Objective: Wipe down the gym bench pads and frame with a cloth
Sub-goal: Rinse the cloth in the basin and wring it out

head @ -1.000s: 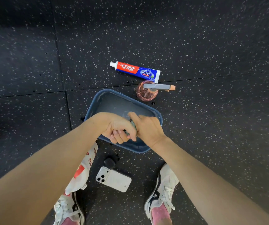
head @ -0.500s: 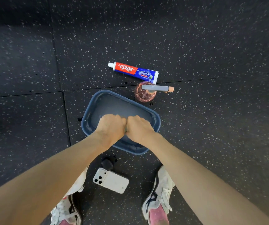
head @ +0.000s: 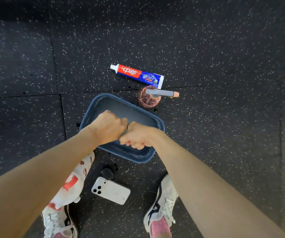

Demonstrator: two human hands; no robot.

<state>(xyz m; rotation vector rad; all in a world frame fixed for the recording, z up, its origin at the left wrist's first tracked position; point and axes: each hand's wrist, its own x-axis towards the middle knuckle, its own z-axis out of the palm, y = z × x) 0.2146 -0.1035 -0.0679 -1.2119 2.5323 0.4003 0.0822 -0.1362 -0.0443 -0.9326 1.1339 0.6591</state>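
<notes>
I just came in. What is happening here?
Above a blue basin on the gym floor, a person's left hand and right hand both grip a small cloth, apparently wringing it out. A toothpaste tube, a pink spray bottle and a phone are nearby.

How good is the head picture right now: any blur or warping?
Head view: sharp at the centre, left hand and right hand crisp over the basin; wide-angle warping bends the floor seams and stretches the forearms; corners fall dark; cloth mostly hidden in the grip.
</notes>
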